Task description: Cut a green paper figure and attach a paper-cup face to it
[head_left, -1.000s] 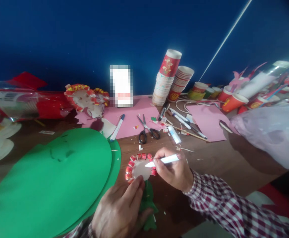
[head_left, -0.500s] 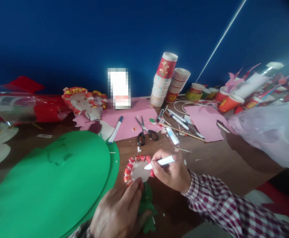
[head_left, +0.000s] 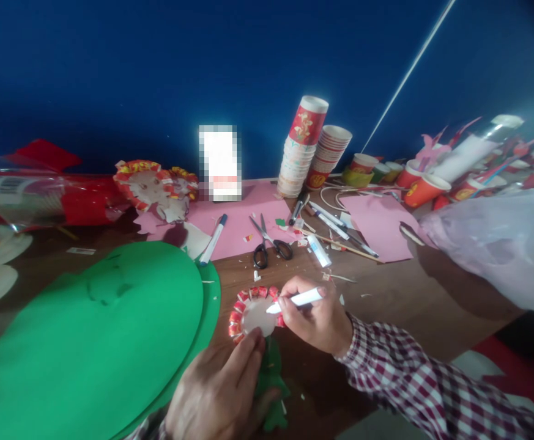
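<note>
A small paper-cup flower (head_left: pixel 256 316) lies on the table, its round pale middle ringed by curled red petals. Below it stretches a green paper piece (head_left: pixel 272 366), partly covered by my left hand (head_left: pixel 223 379). The fingers of that hand are stretched out and rest on the flower's lower edge, the thumb spread apart over the green paper. My right hand (head_left: pixel 315 318) is closed around a white marker (head_left: pixel 306 297). The marker's tip is over the flower's pale middle; whether it touches cannot be made out.
Scissors (head_left: pixel 267 243), a capped marker (head_left: pixel 214 239) and a white glue stick (head_left: pixel 318 250) lie beyond the flower among paper scraps. Large green paper (head_left: pixel 96 342) spreads at left. Stacked paper cups (head_left: pixel 301 146) stand at the back; a translucent plastic bag (head_left: pixel 496 244) sits at right.
</note>
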Demonstrator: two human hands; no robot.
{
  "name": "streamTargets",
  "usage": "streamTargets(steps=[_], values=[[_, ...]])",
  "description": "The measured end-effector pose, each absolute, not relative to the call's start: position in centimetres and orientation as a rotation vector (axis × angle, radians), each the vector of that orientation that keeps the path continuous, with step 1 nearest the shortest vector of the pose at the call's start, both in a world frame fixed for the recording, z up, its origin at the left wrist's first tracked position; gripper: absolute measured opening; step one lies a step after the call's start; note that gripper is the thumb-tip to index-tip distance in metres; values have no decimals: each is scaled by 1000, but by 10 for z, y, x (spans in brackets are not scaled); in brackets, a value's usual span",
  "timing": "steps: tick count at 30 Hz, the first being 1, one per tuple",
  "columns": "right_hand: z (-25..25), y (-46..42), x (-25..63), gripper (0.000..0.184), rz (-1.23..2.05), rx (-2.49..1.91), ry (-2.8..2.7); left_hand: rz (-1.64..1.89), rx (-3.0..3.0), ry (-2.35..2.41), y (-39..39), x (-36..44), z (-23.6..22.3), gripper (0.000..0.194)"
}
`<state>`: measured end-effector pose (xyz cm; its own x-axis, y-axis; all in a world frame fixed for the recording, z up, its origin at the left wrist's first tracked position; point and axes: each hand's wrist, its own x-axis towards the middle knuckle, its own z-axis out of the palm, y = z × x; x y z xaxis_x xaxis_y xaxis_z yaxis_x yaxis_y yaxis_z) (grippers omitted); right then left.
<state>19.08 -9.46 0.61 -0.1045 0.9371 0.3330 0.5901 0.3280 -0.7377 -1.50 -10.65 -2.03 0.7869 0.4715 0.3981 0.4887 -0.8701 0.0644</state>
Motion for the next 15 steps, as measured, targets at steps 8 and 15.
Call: streamTargets(steps=[8, 15], values=[[5, -95, 191, 7, 571, -1378, -1785, -635, -2925, -806, -107, -17, -22, 41], [5, -95, 190, 7, 553, -1375, -1787, -618, -2940, -805, -108, -17, -20, 42]])
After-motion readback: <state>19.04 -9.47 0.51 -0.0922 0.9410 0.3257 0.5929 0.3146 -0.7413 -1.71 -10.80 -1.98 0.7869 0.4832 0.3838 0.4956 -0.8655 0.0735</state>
